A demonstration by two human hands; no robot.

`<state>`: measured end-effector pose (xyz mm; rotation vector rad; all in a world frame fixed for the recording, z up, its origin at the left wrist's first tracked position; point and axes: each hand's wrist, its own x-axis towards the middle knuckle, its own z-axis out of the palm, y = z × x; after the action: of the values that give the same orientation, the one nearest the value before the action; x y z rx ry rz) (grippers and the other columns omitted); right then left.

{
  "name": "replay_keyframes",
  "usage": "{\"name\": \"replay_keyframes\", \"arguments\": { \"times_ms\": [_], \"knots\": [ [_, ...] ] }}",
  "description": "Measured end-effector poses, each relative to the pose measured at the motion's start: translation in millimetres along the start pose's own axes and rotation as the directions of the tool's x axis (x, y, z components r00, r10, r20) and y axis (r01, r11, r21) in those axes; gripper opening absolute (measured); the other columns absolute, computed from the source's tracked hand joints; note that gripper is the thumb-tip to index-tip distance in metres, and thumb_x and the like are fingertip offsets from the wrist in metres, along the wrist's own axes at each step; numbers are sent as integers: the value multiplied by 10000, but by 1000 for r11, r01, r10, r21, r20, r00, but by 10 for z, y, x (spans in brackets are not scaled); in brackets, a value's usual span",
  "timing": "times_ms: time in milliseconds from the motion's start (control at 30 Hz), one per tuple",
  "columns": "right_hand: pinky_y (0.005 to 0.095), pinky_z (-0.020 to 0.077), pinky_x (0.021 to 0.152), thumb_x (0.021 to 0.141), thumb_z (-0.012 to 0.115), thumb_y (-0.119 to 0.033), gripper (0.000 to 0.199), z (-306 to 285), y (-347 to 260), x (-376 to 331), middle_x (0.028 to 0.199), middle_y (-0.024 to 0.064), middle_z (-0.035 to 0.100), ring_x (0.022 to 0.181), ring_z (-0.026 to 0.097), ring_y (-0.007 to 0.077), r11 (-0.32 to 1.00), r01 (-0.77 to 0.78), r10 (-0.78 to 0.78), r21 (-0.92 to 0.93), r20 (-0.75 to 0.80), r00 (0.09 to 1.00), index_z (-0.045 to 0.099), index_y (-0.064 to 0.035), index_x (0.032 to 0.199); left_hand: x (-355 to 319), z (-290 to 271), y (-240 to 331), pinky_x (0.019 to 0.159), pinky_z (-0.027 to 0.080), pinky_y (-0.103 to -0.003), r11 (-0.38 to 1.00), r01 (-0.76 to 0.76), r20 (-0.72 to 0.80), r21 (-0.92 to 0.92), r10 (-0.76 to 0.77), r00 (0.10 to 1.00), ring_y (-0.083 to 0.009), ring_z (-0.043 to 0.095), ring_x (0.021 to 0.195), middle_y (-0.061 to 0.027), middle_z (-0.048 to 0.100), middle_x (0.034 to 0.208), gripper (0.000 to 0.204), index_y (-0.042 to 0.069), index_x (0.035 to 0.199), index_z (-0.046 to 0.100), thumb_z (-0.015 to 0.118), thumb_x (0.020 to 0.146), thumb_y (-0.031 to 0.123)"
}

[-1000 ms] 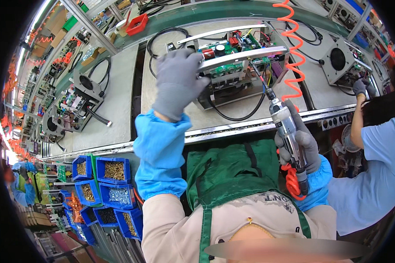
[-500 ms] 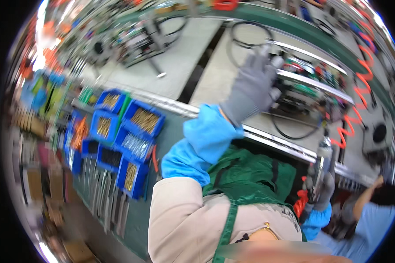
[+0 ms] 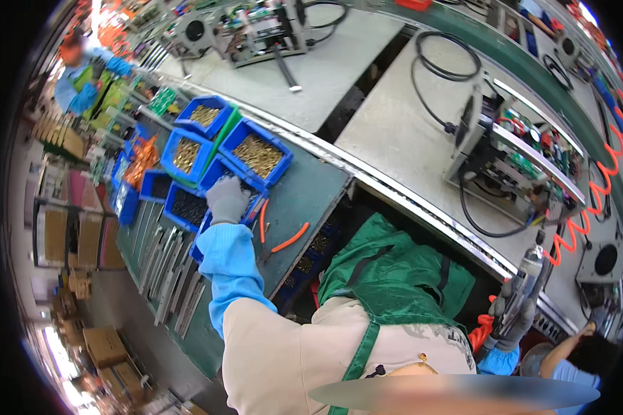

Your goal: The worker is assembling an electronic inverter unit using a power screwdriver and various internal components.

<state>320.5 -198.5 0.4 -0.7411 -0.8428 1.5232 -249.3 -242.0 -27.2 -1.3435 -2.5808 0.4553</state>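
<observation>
My left hand [image 3: 227,200], in a grey glove, reaches into a blue parts bin [image 3: 213,168]. Its fingertips are down inside and hidden, so their grip does not show. Half a second ago small silvery screws were visible in that bin. At the lower right my right hand [image 3: 513,328], also gloved, is wrapped round an air screwdriver [image 3: 528,271] that points up and away. An orange coiled hose [image 3: 592,207] runs close to the tool's upper end. On the bench ahead stands an open electronic unit [image 3: 516,155] with circuit boards, metal rails and a black cable.
More blue bins with brass parts [image 3: 257,155] and black parts [image 3: 187,206] surround my left hand. Orange-handled pliers [image 3: 291,237] lie right of them. Metal strips [image 3: 169,273] lie on the green side table. Another unit [image 3: 263,34] stands far left; another person [image 3: 567,360] is at lower right.
My left hand has left the electronic unit and swung left into the blue bin. My right hand still holds the air screwdriver. The view has shifted, bringing the pliers fully into sight.
</observation>
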Motion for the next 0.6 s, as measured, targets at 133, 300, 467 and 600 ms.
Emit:
{"name": "replay_keyframes", "arguments": {
  "times_ms": [133,300,467,600],
  "knots": [
    [344,580,473,798,701,-229,935,137,-67,-1,915,198,567,548,639,231,993,-50,59,110,-77,995,97,-219,1511,124,117,56,762,521,-456,991,98,125,-91,-86,988,-316,663,907,-132,684,959,216,151,935,700,555,845,282],
    [328,587,496,722,747,-253,1010,202,-146,43,850,174,585,537,636,216,990,-112,123,81,-153,980,119,-225,1513,4,-85,69,771,512,-452,994,94,-60,-62,-97,993,-342,651,898,-132,686,965,218,113,935,683,550,877,276],
    [341,581,477,743,737,-241,985,169,-168,64,856,182,600,523,640,227,987,-116,127,114,-96,987,123,-256,1513,164,-832,771,766,502,-325,538,-307,-449,-785,-152,881,-232,653,835,-124,680,914,149,24,991,650,582,899,120],
    [350,590,507,732,754,-214,1005,149,-179,62,889,206,610,552,657,246,981,-137,152,140,-97,984,124,-254,1514,182,-1712,2020,783,484,-289,-109,-555,-560,-825,290,776,-177,633,867,-122,654,911,112,-7,970,629,577,874,17]
  ]
}}
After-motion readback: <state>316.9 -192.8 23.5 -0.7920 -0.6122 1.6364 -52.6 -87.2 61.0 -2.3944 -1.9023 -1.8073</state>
